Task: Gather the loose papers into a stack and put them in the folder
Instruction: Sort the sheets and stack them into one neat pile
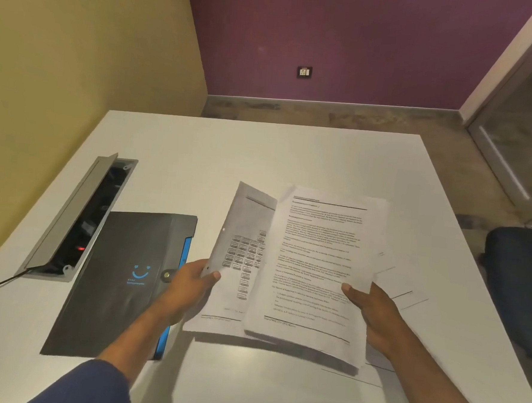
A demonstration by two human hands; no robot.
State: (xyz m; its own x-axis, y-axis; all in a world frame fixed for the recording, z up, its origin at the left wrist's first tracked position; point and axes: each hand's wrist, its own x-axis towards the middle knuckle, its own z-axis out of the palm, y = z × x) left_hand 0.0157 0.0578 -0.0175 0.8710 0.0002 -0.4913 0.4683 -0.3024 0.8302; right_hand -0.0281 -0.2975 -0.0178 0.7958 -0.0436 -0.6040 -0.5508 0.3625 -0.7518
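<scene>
The left hand [188, 285] holds a sheet printed with a chart [239, 262] by its lower left edge, thumb on top and fingers [206, 271] curled behind it, so the page bends up along that side. The right hand [369, 304] grips a thicker stack of papers [313, 266] at its right edge, thumb on the printed face, the other fingers hidden underneath. The stack overlaps the right part of the chart sheet, and both are lifted above the white tabletop [261, 151], casting a shadow below. More loose sheets [400, 281] lie flat on the tabletop under and to the right of the stack. The folder [119, 285], dark with a blue edge and a smiling-face logo, lies closed on the tabletop just left of the left hand, its snap tab fastened; what it contains cannot be seen. Left of the folder, a cable box [80, 218] set into the tabletop stands with its lid raised, showing sockets and a small red light inside.
</scene>
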